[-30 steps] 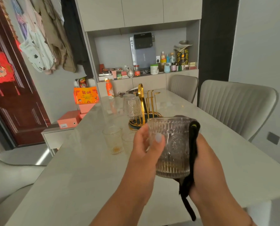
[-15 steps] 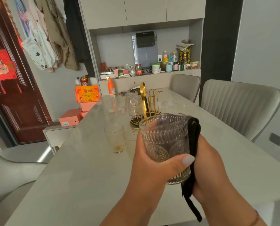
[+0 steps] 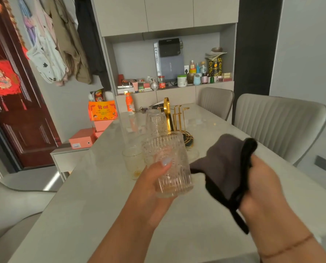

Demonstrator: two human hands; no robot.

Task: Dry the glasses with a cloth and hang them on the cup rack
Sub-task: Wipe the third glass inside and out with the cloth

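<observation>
My left hand (image 3: 150, 179) grips a clear embossed glass (image 3: 168, 164), upright and lifted above the table. To its right, my right hand (image 3: 262, 185) holds a dark grey cloth (image 3: 224, 164) with a black edge, drawn clear of the glass. Behind them stands a gold cup rack (image 3: 174, 120) with one glass (image 3: 156, 122) hung upside down on its left side. Another glass (image 3: 132, 160) stands on the table just behind my left hand, and a further one (image 3: 191, 152) shows partly at the rack's base.
The pale table (image 3: 101, 196) runs away from me. An orange bottle (image 3: 129, 103) stands at its far end. Two grey chairs (image 3: 280, 126) line the right side. A cluttered shelf fills the back wall, and orange boxes (image 3: 82, 138) sit on a low stand left.
The cloth was pressed against the glass's right side; my right hand has pulled it away to the right and it now hangs unfolded. My left hand keeps the glass, slightly left.
</observation>
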